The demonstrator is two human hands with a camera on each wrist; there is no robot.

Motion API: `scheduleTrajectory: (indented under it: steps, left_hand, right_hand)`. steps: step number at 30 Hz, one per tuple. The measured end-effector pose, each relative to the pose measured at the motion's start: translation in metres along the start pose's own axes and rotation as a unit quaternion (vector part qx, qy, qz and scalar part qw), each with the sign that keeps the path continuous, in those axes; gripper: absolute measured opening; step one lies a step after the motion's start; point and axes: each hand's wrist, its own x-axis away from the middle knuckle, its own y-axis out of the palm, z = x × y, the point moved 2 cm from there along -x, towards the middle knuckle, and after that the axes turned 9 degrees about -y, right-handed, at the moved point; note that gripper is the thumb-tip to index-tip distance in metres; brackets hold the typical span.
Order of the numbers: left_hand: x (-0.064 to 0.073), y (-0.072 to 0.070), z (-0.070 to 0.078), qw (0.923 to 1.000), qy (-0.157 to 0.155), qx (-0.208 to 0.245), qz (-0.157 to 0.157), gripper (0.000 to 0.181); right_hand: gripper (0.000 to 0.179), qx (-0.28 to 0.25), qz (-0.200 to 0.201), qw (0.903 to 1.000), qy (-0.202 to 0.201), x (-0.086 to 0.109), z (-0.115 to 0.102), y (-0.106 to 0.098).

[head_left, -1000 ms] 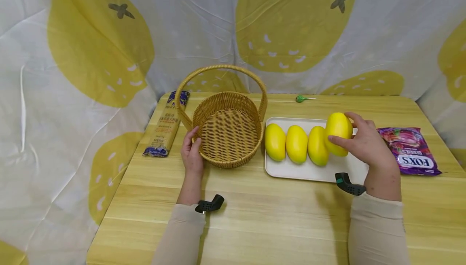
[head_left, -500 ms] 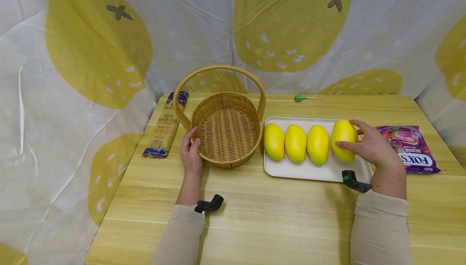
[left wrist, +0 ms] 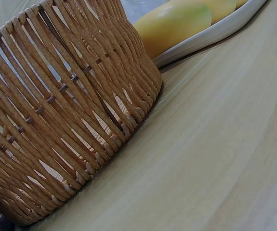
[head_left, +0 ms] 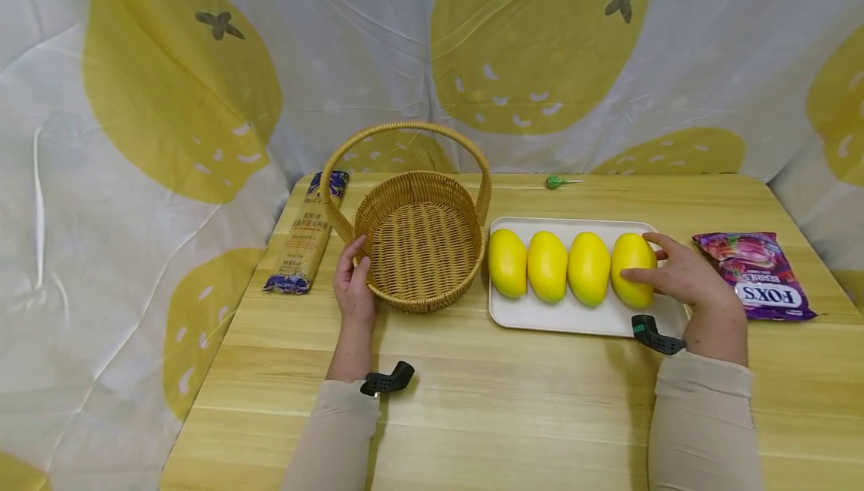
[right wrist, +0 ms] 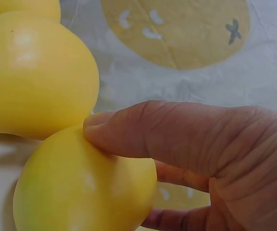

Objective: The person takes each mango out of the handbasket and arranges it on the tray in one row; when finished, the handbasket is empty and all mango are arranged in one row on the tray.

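Observation:
My right hand [head_left: 682, 273] grips the rightmost yellow mango [head_left: 631, 281] between thumb and fingers, low over the white tray [head_left: 560, 318]. Several mangoes [head_left: 548, 266] stand in a row on this tray. In the right wrist view the thumb [right wrist: 143, 127] presses the top of the held mango [right wrist: 80, 187], with another mango [right wrist: 37, 72] close beside it. My left hand [head_left: 354, 292] holds the rim of a round wicker basket [head_left: 421, 303], which has a tall arched handle and nothing in it. The left wrist view shows the basket's woven side [left wrist: 71, 110] on the table.
A pack of spaghetti [head_left: 300, 244] lies left of the basket. Right of the tray is a purple FOX'S candy bag [head_left: 759, 273], partly behind the right hand. A green lollipop [head_left: 555, 182] lies near the table's back edge. A lemon-print curtain [head_left: 364, 41] hangs behind the table [head_left: 499, 416].
My right hand has carried the mango slightly right and lowered it to the tray, at the right end of the row. The left hand and basket stay in place.

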Motion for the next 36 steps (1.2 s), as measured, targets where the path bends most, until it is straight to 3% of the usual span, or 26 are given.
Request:
scheduleTrajectory:
  steps: [15, 36]
  left_hand:
    - [0.0014, 0.0010, 0.0025, 0.9999, -0.007, -0.006, 0.008, 0.037]
    - [0.0003, 0.0013, 0.0014, 0.9999, 0.000, -0.011, 0.013, 0.038]
  right_hand:
    - [0.118, -0.013, -0.023, 0.9996, 0.006, -0.0009, 0.0002, 0.0014]
    - [0.118, -0.028, -0.021, 0.9993, 0.014, 0.0009, 0.0006, 0.0021]
